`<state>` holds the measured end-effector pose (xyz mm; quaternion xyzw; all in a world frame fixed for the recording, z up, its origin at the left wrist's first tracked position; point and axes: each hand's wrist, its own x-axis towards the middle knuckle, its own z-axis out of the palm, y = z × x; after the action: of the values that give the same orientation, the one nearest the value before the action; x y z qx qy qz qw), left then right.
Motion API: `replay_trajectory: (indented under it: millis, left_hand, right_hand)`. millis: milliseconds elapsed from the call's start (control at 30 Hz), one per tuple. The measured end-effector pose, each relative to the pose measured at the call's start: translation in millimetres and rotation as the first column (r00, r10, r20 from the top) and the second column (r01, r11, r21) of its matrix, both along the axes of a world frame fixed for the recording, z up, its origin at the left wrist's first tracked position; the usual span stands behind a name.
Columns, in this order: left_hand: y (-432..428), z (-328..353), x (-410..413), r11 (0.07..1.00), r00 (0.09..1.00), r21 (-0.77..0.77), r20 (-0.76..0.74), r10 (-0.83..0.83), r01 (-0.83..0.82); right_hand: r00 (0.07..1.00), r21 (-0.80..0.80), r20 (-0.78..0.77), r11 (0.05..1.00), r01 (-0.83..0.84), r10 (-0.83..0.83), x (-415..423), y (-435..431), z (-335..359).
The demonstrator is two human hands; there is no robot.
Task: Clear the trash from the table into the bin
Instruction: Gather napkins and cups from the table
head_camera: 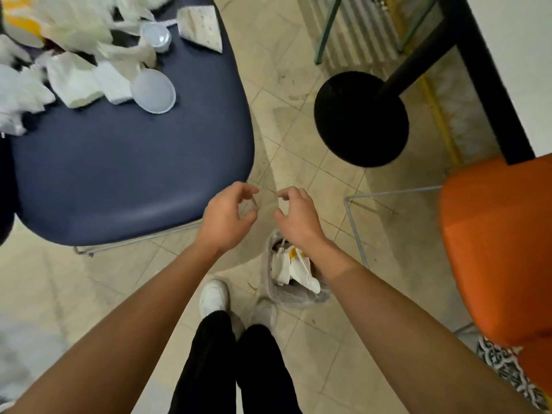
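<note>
My left hand (pixel 228 215) and my right hand (pixel 295 218) hover side by side over the floor, just above the small bin (pixel 270 282). The fingers and thumbs of both hands are curled toward each other. A faint clear outline shows between the fingertips; I cannot tell whether it is a held item. The bin is lined with a pale bag and holds white wrappers. Trash lies on the far left of the dark blue table (pixel 134 162): crumpled white napkins (pixel 71 82), a translucent round lid (pixel 153 91), a small clear cup (pixel 156 37) and a folded paper wrapper (pixel 201 26).
An orange seat (pixel 501 249) stands on the right with a wire frame (pixel 355 222) beside it. A black round pedestal base (pixel 360 119) and its post sit ahead on the tiled floor. My white shoes (pixel 213 297) are next to the bin.
</note>
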<state>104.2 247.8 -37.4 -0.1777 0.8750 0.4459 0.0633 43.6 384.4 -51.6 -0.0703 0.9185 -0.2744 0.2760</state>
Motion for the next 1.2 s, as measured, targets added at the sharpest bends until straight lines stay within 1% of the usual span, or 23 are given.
replay_trajectory:
  millis: [100, 267, 400, 600, 800, 933, 1100, 1200]
  left_hand:
    - [-25.5, 10.3, -6.4, 0.997, 0.997, 0.008, -0.022, 0.071, -0.071]
    - [-77.5, 22.5, -25.5, 0.993, 0.992, 0.004, -0.043, 0.116, -0.116]
    - [-122.2, 27.1, -39.4, 0.992, 0.991, -0.013, -0.045, 0.127, -0.128]
    - [-191.5, 21.6, -55.9, 0.982, 0.983, -0.039, 0.004, 0.185, -0.184]
    - [-233.1, 9.8, -68.5, 0.965, 0.967, -0.07, 0.021, 0.255, -0.253]
    - [-251.7, 4.4, -83.1, 0.948, 0.95, -0.078, 0.022, 0.312, -0.309]
    - [-275.7, -7.7, -103.6, 0.919, 0.927, -0.157, 0.041, 0.373, -0.363]
    - [-286.1, -17.9, -115.0, 0.916, 0.931, -0.21, 0.057, 0.36, -0.341]
  right_hand:
    - [0.998, -0.002, -0.023, 0.999, -0.052, 0.052, -10.9, -28.9, 15.1]
    - [0.994, -0.027, -0.072, 0.996, -0.085, 0.083, -34.2, -84.6, 35.3]
    - [0.99, -0.024, -0.08, 0.992, -0.122, 0.12, -50.4, -128.6, 40.9]
    - [0.989, 0.001, -0.064, 0.991, -0.137, 0.137, -69.8, -188.8, 33.8]
    - [0.991, 0.002, -0.028, 0.992, -0.128, 0.128, -87.6, -229.5, 22.5]
    - [0.989, 0.001, -0.031, 0.99, -0.142, 0.142, -104.5, -256.1, 14.4]
    - [0.987, 0.045, -0.056, 0.988, -0.149, 0.152, -123.4, -285.9, 4.8]
    - [0.974, 0.098, -0.071, 0.973, -0.207, 0.215, -129.1, -298.9, -6.1]
